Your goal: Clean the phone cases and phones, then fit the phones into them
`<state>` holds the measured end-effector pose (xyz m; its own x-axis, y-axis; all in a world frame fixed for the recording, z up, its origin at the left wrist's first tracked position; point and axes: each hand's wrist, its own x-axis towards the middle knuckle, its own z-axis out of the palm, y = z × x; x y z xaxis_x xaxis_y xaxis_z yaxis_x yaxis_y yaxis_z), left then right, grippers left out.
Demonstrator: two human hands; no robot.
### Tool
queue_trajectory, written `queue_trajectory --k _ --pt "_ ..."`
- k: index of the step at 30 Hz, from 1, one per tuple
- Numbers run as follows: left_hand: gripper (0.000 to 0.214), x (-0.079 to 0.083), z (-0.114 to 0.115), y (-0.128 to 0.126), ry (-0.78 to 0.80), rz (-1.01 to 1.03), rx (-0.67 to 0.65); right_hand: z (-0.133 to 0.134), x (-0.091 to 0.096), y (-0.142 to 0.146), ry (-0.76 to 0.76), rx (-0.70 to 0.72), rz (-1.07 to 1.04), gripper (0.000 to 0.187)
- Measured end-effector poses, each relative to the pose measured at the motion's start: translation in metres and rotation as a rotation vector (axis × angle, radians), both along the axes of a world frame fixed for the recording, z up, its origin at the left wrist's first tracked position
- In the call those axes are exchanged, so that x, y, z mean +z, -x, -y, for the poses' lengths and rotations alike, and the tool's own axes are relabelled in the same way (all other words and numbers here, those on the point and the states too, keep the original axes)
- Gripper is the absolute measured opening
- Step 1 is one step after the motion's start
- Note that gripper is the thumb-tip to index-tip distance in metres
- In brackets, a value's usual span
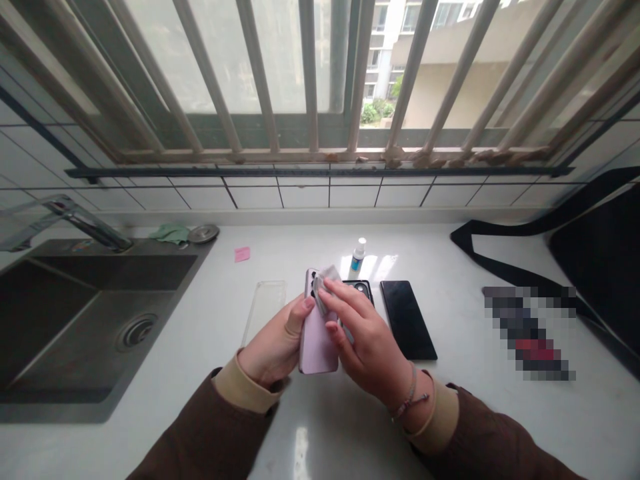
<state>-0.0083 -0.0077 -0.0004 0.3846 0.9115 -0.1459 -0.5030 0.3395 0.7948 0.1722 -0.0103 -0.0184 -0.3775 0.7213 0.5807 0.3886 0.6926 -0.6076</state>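
A smartphone (pixel 318 347) with a smooth, pale lilac back sits just below the middle of the frame, nearly upright in view and leaning slightly, its top end toward the upper part of the frame. Dark camera lenses show at that top end, partly covered. The left hand (pixel 273 341) grips the phone along its side. A small crumpled grey wipe (pixel 324 290) lies pressed over the lens area, pinched in the right hand (pixel 367 337).
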Motion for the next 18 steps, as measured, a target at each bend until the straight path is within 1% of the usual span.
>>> queue_trajectory --k 3,6,10,14,18 --pt "0.060 0.002 0.001 0.000 -0.020 -0.031 -0.019 -0.001 0.000 0.000 0.080 -0.044 -0.061 0.046" --pt "0.055 0.001 0.000 0.000 -0.028 -0.096 0.066 0.000 -0.002 0.001 0.099 -0.052 -0.104 0.041" --pt "0.045 -0.002 -0.003 0.001 0.029 -0.113 0.200 0.004 -0.003 0.005 0.051 0.024 -0.100 0.039" --pt "0.049 -0.003 -0.007 0.003 0.135 -0.055 0.336 0.009 0.000 0.009 -0.033 0.114 -0.097 0.039" --pt "0.051 -0.004 -0.011 0.008 0.266 0.016 0.388 0.009 0.002 0.010 -0.145 0.199 -0.124 0.036"
